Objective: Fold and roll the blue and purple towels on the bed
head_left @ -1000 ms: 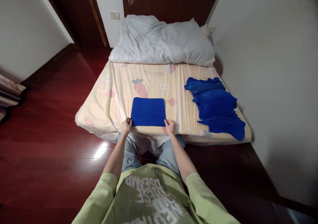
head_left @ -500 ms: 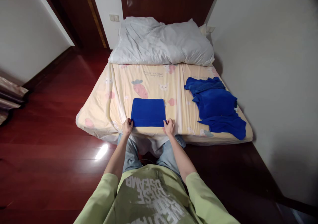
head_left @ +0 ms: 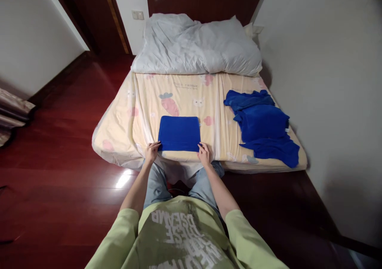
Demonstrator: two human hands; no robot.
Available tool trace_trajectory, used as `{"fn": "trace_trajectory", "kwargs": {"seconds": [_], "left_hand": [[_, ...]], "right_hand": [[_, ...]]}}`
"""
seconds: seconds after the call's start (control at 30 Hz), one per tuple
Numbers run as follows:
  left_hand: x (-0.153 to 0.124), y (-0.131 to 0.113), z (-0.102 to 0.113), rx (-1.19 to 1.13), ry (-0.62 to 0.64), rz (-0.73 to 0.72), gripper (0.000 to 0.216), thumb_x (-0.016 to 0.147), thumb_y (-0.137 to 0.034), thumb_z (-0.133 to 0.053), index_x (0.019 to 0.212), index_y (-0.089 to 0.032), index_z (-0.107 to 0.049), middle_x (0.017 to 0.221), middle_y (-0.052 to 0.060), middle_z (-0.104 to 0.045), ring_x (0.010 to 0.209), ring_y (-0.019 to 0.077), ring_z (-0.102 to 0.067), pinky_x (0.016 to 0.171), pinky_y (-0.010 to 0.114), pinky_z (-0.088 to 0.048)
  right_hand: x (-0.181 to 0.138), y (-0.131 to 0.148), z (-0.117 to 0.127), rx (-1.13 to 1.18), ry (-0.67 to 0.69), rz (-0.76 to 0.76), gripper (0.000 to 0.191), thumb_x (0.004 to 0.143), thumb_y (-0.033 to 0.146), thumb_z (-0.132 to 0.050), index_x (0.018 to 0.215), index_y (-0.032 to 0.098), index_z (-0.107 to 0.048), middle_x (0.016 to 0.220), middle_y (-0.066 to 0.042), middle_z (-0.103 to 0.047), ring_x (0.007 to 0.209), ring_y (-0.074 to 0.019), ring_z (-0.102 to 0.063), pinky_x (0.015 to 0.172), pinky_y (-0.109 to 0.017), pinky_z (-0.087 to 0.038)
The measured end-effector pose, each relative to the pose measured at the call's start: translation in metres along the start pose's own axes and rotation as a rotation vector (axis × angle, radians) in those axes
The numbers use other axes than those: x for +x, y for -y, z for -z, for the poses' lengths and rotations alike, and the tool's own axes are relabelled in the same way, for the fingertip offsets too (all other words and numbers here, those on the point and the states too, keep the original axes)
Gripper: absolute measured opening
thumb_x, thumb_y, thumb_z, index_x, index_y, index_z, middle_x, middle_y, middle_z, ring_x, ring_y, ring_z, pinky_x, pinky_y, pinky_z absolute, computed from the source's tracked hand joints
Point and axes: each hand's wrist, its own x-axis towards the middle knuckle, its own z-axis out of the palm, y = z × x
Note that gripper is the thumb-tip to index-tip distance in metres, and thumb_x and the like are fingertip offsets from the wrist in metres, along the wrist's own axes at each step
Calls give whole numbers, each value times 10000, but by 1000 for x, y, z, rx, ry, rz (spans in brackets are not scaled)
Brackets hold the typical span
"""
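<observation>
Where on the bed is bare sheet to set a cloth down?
Bare sheet: between the folded blue cloth and the blue heap; left of the folded cloth to the bed's edge; between it and the white duvet. Crowded: the wall side under the heap, and the near edge, where left hand and right hand touch its corners.

A low bed [head_left: 125,114] with a cream cartoon-print sheet fills mid-frame, a rumpled white duvet [head_left: 193,46] at its head against a dark wooden headboard [head_left: 205,0] at top centre. Glossy red-brown wood floor [head_left: 53,149] spreads lower left, catching a glare. White walls [head_left: 328,82] stand right and upper left, with a switch plate [head_left: 137,14] near the top.
</observation>
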Motion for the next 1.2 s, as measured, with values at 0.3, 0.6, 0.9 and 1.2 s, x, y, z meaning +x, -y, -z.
{"fn": "trace_trajectory", "kwargs": {"seconds": [0.3, 0.6, 0.9, 1.2], "left_hand": [[-2, -3, 11, 60, 152, -104, 478, 851, -294, -566, 1313, -217, -662, 1394, 60, -624, 1214, 280, -555, 1052, 446, -471], [4, -11, 9, 21, 142, 15, 495, 774, -188, -556, 1248, -212, -697, 1370, 40, -643, 1183, 287, -562, 1042, 422, -476], [9, -7, 11, -48, 79, 189, 408, 863, -155, -502, 1208, -223, -709, 961, 68, -743, 949, 243, -644, 848, 350, -530], [5, -2, 7, -109, 18, 203, 291, 960, -359, -493, 1109, -193, -679, 959, 85, -726, 927, 227, -636, 836, 331, -523]], "right_hand": [[5, 0, 25, -6, 178, 164, 532, 848, 192, -555, 1375, 192, -627, 1385, -115, -612, 1285, -281, -546, 1119, -466, -465], [9, 0, 22, 109, 111, 63, 516, 787, 115, -504, 1257, 184, -703, 1320, -102, -676, 1240, -253, -598, 1127, -455, -460], [19, -3, 19, 376, 60, -218, 412, 786, 227, -479, 1080, 156, -758, 1164, -129, -752, 1117, -257, -685, 1067, -460, -505], [16, 4, 24, 415, 41, -282, 350, 810, 404, -530, 967, 166, -732, 997, -124, -764, 941, -270, -688, 890, -413, -553]]}}
